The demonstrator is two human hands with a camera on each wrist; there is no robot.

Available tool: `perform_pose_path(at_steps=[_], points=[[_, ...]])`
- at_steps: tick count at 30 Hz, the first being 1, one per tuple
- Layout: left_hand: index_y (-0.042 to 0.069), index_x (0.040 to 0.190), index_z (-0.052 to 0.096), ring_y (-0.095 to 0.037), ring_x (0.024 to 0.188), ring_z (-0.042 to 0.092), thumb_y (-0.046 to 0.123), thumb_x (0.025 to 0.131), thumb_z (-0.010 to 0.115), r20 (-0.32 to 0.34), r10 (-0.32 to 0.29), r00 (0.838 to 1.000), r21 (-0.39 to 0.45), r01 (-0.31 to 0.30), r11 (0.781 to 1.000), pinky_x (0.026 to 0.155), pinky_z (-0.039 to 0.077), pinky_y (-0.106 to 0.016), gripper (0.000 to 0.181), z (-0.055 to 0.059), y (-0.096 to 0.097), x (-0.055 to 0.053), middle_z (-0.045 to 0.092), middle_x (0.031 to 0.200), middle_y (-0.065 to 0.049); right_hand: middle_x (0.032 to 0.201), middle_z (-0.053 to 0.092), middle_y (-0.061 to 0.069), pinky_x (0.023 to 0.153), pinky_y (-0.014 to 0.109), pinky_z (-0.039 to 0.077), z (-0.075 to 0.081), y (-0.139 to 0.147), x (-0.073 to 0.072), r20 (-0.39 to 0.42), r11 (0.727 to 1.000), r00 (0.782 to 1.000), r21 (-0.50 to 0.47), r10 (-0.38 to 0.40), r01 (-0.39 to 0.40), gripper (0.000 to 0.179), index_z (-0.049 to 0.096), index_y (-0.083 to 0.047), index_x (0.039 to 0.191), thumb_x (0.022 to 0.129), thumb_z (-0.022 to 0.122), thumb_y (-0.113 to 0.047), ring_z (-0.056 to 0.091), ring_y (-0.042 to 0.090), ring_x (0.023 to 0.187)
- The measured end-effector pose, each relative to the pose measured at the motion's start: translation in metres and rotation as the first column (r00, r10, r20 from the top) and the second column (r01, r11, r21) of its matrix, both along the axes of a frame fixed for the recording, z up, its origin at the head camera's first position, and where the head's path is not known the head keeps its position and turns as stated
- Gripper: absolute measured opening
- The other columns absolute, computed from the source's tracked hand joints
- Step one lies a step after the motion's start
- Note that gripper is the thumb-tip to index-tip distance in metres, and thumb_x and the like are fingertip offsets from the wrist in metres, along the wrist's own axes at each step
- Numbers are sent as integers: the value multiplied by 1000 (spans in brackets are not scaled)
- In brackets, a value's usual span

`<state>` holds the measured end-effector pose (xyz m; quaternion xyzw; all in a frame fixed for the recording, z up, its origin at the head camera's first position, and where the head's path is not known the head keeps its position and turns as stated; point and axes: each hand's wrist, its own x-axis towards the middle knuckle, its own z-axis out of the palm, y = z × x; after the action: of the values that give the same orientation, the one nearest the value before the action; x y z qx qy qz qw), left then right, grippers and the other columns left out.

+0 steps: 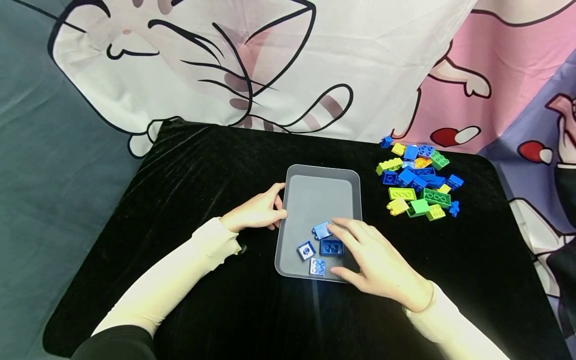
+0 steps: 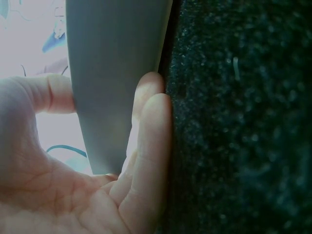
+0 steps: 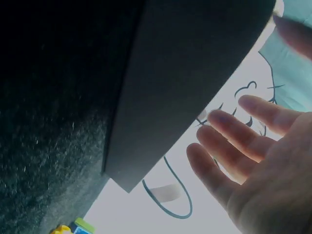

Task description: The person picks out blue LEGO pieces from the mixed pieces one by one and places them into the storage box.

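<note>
A grey tray lies on the black cloth, with several blue toy bricks in its near half. My left hand grips the tray's left side; in the left wrist view the thumb is at the top edge and the fingers are low along the outer wall. Over the tray's near right part is my right hand, fingers spread and relaxed, holding nothing. Its fingertips overlap a light blue brick and come close to a dark blue brick. The right wrist view shows those fingers above the tray wall.
A loose pile of blue, green and yellow bricks sits on the cloth to the right of the tray. Behind the table hangs a curtain with cartoon cats. The black cloth covers the table around the tray.
</note>
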<state>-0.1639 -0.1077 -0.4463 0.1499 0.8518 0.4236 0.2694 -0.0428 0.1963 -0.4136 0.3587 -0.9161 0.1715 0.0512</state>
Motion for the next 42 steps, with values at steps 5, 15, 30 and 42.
perform_pose_path(at_steps=[5,15,30,42], points=[[20,162,24,-18,69,73,17,89,63,-7,0,1000,-1,0,1000,60,63,-33,83,-1,0,0,63,102,-8,163,39,10,115,53,45,3,6,-4,28,999,999,14,-34,34,89,43,-15,156,85,77,-57,44,28,145],[19,162,24,-17,69,73,18,89,63,-12,-4,1000,-10,3,1000,60,63,-32,83,1,0,-1,63,102,-7,160,44,15,113,57,46,11,30,-30,-33,992,992,-25,-121,120,90,48,-10,153,81,84,-50,50,35,140],[18,162,24,-18,68,73,18,88,63,-20,-2,1000,2,2,1000,59,63,-32,83,0,1,-1,63,102,-8,147,53,21,112,63,44,2,72,-97,37,942,947,-94,-320,322,73,53,-2,145,87,82,-35,52,40,133],[18,162,24,-16,69,73,19,88,63,-14,7,1000,-13,-7,1000,59,63,-32,83,-2,1,0,63,103,-8,121,58,27,97,63,48,-9,92,-134,21,851,851,-25,-525,525,55,60,4,130,91,75,-33,56,47,109]])
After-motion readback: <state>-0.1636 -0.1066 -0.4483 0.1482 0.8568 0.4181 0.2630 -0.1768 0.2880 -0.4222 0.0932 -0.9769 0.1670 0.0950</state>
